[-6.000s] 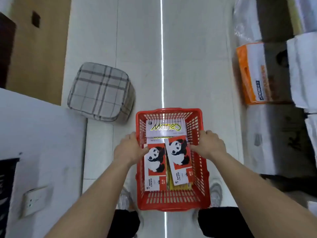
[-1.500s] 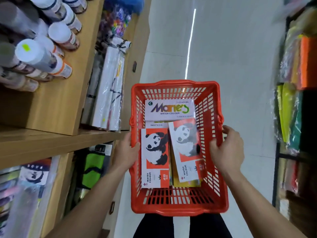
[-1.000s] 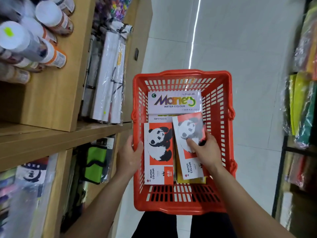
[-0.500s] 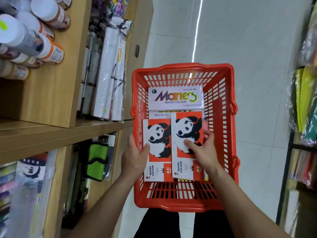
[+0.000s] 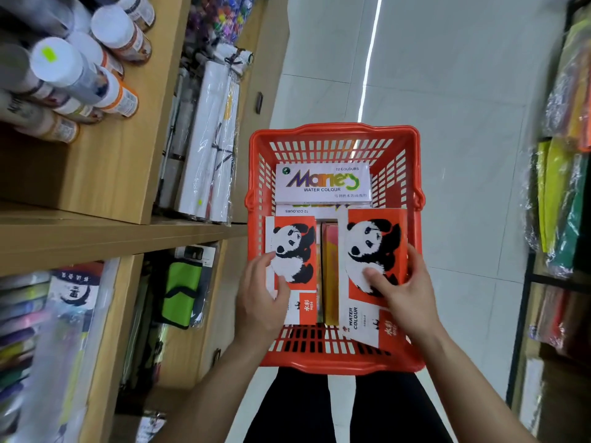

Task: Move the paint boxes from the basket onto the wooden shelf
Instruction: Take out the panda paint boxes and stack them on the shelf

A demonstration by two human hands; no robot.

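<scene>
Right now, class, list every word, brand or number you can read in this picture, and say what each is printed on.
"Marie's", "WATER COLOUR", "12 COLOURS": white paint box at the far end of the red plastic basket.
"12 COLOURS", upside down: white box edge beneath it.
"WATER COLOUR": orange panda box in the right hand.
Chinese print on both panda boxes, the left one under the left hand, and shelf labels: too small or blurred.
</scene>
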